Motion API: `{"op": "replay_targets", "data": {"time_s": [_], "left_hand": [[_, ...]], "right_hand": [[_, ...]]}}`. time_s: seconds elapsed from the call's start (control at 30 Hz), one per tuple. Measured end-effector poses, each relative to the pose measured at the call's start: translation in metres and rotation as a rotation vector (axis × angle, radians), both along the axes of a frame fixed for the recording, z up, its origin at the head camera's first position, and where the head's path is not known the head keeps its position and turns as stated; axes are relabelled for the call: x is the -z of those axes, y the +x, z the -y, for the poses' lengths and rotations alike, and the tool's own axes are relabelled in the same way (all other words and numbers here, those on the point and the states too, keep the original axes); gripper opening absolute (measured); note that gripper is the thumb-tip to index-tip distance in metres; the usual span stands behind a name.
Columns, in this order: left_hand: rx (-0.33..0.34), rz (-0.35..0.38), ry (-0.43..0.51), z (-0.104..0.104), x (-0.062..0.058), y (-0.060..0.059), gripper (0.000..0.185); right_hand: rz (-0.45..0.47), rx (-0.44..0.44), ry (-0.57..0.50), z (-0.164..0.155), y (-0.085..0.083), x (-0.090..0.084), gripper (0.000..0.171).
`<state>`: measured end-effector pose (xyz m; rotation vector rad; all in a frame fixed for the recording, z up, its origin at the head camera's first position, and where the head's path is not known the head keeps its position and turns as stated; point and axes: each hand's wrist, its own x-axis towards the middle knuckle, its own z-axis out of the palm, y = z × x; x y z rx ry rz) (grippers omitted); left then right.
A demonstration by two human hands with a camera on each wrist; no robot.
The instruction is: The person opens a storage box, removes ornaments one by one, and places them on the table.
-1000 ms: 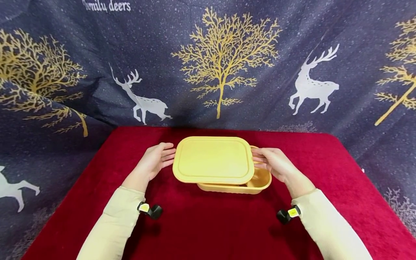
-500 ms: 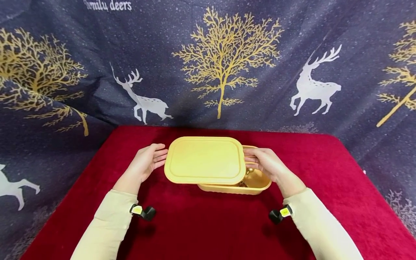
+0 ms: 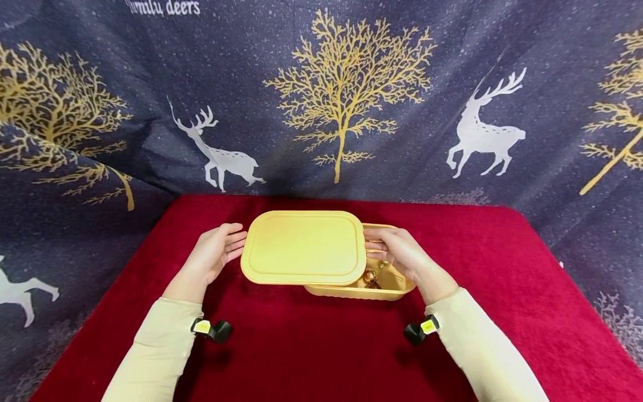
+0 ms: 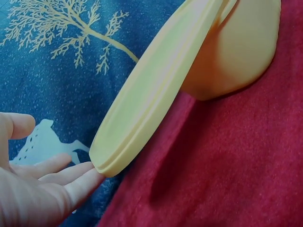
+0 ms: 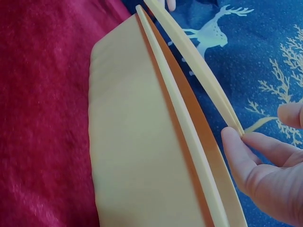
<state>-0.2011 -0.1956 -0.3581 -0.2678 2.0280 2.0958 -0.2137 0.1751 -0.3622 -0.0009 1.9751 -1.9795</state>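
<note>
A yellow rectangular lid (image 3: 303, 247) with rounded corners is carried level between both hands, over the left part of a yellow box (image 3: 334, 291). Straight fingertips of my left hand (image 3: 217, 248) touch the lid's left edge, its thumb held apart, as the left wrist view shows. My right hand (image 3: 399, 254) touches the opposite edge with extended fingers, above the box's right part. In the right wrist view a gap shows between the lid (image 5: 203, 71) and the box rim (image 5: 182, 109). Shiny gold-brown objects (image 3: 370, 276) lie inside the box; the lid hides its left part.
The box stands on a table with a red cloth (image 3: 301, 346). Behind the table's far edge hangs a dark blue curtain (image 3: 397, 162) printed with trees and deer. Each wrist wears a small black camera.
Both hands have moved left together with the lid between them. The box has stayed in place, and more of its right side and the shiny objects inside now shows.
</note>
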Motion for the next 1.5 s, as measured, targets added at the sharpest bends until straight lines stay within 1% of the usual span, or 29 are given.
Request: {"op": "replay_targets", "data": {"time_s": [0.13,0.27,0.5,0.77,0.9,1.0,1.27,1.5], "left_hand": [[-0.004,-0.007,-0.018,0.004,-0.002,0.000,0.056],[-0.021,0.002,-0.035,0.009,-0.002,0.000,0.056],[-0.028,0.002,-0.055,0.018,0.002,0.009,0.058],[-0.045,-0.002,-0.051,0.025,0.005,0.015,0.059],[-0.050,-0.005,-0.045,0.028,0.005,0.016,0.058],[-0.049,-0.016,-0.035,0.029,0.005,0.013,0.059],[-0.065,-0.029,-0.014,0.038,0.005,0.016,0.057],[-0.075,-0.028,-0.023,0.043,0.007,0.015,0.055]], "right_hand": [[-0.007,-0.009,-0.004,0.006,-0.001,-0.002,0.045],[-0.011,-0.011,-0.007,0.012,-0.001,-0.003,0.044],[-0.009,-0.028,-0.023,0.023,0.005,0.000,0.043],[-0.009,-0.040,-0.043,0.029,0.009,0.005,0.044],[-0.011,-0.051,-0.053,0.032,0.010,0.006,0.044],[-0.017,-0.049,-0.060,0.033,0.009,0.005,0.044],[-0.023,-0.067,-0.048,0.043,0.008,0.007,0.048],[-0.006,-0.041,-0.061,0.051,0.008,0.008,0.047]]}}
